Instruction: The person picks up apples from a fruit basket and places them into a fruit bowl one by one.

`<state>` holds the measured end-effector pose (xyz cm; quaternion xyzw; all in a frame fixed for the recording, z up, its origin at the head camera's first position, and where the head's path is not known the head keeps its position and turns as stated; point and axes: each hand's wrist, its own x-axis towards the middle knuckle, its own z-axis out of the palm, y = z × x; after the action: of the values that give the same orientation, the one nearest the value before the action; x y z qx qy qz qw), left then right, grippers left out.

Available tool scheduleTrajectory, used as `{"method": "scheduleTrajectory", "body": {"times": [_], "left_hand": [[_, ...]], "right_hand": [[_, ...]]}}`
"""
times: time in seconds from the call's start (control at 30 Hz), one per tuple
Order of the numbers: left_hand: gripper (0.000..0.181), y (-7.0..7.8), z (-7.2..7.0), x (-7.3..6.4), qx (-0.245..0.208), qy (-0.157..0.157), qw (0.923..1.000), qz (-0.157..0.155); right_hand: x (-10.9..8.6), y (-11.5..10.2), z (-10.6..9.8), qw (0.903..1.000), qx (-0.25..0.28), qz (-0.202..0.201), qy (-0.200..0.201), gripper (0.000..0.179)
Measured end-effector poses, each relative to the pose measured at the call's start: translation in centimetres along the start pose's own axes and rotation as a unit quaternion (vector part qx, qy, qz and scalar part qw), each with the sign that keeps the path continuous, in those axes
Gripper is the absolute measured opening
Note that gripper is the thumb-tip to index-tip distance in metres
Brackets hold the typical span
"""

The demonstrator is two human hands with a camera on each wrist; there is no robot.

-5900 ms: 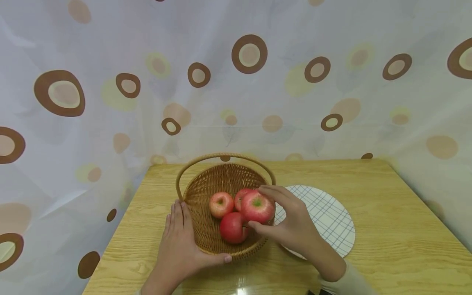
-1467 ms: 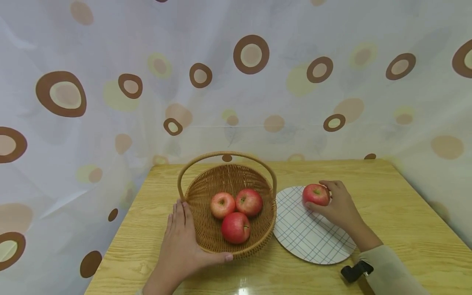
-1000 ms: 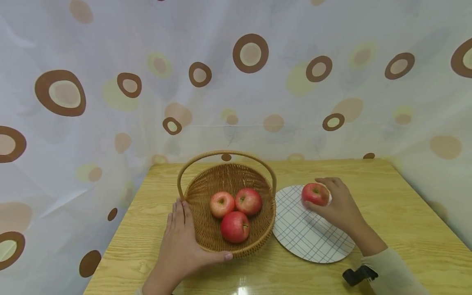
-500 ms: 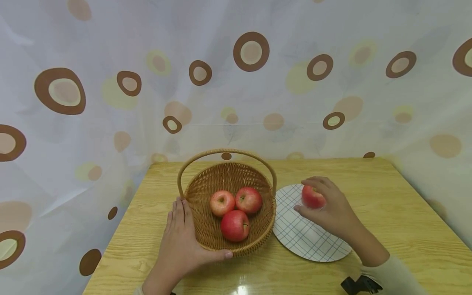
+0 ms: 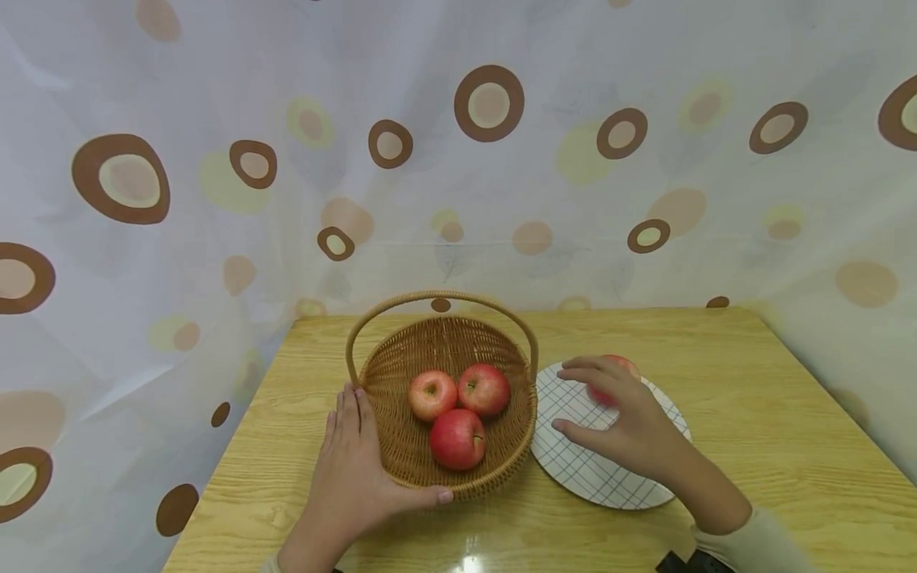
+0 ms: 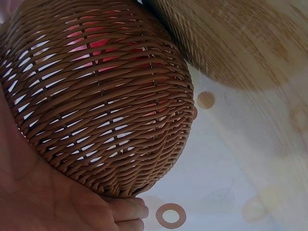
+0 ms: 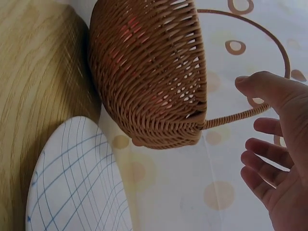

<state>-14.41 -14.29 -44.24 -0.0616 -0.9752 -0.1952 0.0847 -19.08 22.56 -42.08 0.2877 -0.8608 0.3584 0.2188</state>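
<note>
A wicker basket [image 5: 494, 481] with a tall arched handle stands upright on the table, holding a pale red apple [image 5: 432, 395], a redder apple [image 5: 484, 391] behind and a deep red apple [image 5: 458, 439] in front. Against its left side rests my left hand [image 5: 351, 477], fingers straight and thumb stretched along the front rim. A round white plate [image 5: 609, 481] with blue grid lines lies to the right. On its far part sits another apple [image 5: 622, 368], partly hidden by my right hand [image 5: 630, 426]. That hand hovers over the plate with fingers and thumb spread, holding nothing, facing the basket [image 7: 149, 72].
The light wooden table [image 5: 774, 414] reaches back to a white curtain [image 5: 530, 183] with brown and yellow spots, which also hangs along both sides. A black strap [image 5: 691, 563] shows at the right wrist by the sleeve.
The right hand took an apple from the basket to the plate, let go of it and has since drawn back left towards the basket. The left hand has stayed against the basket.
</note>
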Motion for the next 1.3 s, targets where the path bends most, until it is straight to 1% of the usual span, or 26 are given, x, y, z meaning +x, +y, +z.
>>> {"method": "scheduleTrajectory", "body": {"times": [0.2, 0.33, 0.5, 0.6, 0.77, 0.9, 1.07, 1.3], "left_hand": [[0.177, -0.1, 0.3, -0.3, 0.001, 0.01, 0.9999, 0.004], [0.177, -0.1, 0.4, -0.5, 0.002, 0.015, 0.9999, 0.006], [0.177, -0.1, 0.4, -0.3, 0.006, 0.019, 0.9998, 0.009], [0.177, -0.2, 0.4, -0.2, 0.007, 0.015, 0.9998, 0.007], [0.177, -0.1, 0.3, -0.1, 0.006, 0.01, 0.9999, 0.003], [0.177, -0.1, 0.3, -0.2, 0.003, 0.012, 0.9999, 0.003], [0.176, -0.1, 0.3, -0.2, -0.001, 0.014, 0.9999, 0.003], [0.177, -0.1, 0.3, -0.1, 0.002, 0.014, 0.9999, 0.002]], "right_hand": [[0.1, -0.7, 0.8, 0.9986, 0.011, -0.048, -0.019, 0.058], [0.4, -1.2, 1.3, 0.9972, 0.018, -0.068, -0.028, 0.056], [0.8, -1.7, 1.8, 0.9964, 0.031, -0.059, -0.052, 0.056], [1.0, -1.9, 2.2, 0.9958, 0.033, -0.058, -0.063, 0.054], [1.4, -2.3, 2.8, 0.995, 0.028, -0.06, -0.075, 0.049], [1.8, -2.5, 3.1, 0.9942, 0.022, -0.061, -0.085, 0.047], [2.2, -2.7, 3.2, 0.9926, 0.026, -0.073, -0.093, 0.047], [2.8, -3.1, 3.6, 0.9899, 0.03, -0.073, -0.118, 0.047]]}}
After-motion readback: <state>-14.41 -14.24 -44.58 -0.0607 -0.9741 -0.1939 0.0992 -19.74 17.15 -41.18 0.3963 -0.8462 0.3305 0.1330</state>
